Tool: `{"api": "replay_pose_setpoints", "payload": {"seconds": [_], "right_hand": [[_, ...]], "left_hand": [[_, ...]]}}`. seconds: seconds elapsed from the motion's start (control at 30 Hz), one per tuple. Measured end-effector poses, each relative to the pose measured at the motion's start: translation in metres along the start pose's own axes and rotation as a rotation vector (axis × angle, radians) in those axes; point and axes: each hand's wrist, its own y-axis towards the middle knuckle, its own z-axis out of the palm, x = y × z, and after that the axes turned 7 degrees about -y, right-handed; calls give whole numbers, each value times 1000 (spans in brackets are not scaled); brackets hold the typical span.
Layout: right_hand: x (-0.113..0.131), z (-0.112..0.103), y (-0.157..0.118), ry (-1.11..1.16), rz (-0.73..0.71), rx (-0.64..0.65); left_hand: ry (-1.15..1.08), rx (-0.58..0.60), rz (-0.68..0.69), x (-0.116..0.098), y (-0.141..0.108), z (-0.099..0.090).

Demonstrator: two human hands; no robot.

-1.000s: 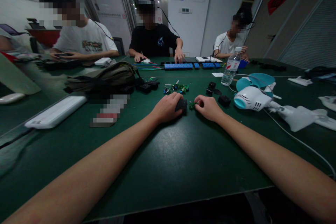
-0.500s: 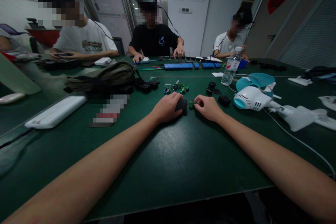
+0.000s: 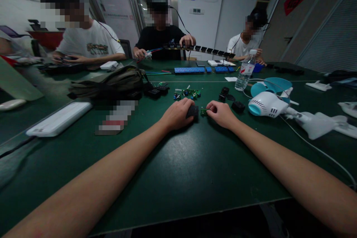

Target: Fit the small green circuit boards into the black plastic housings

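Observation:
My left hand [image 3: 178, 113] is closed round a black plastic case [image 3: 193, 111] that rests on the green table [image 3: 178, 178]. Just right of it, my right hand [image 3: 221, 113] pinches a small green circuit board [image 3: 203, 111] between thumb and fingers. A narrow gap separates the board from the case. Beyond my hands lie several loose circuit boards [image 3: 187, 93] with blue and green parts. Black plastic pieces [image 3: 224, 93] and a black block [image 3: 238, 106] sit close to my right hand. My curled fingers hide part of the case and of the board.
To the right stand a water bottle [image 3: 245, 70] and a white-and-teal fan [image 3: 267, 105] with a trailing cord. A dark bag [image 3: 111, 81] and a white power strip [image 3: 61, 119] lie left. Across the table, a person in black [image 3: 163, 37] lifts a long dark strip [image 3: 206, 49] with wires.
My hands, the case and the board look unmoved. Across the table, the person in black has raised the long dark strip and its wires off the tabletop.

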Motion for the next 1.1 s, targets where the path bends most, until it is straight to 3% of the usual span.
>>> {"api": "replay_pose_setpoints", "payload": {"seconds": [1.1], "right_hand": [[2, -2, 0, 37, 28, 32]], "left_hand": [[58, 9, 17, 1, 1, 0]]}}
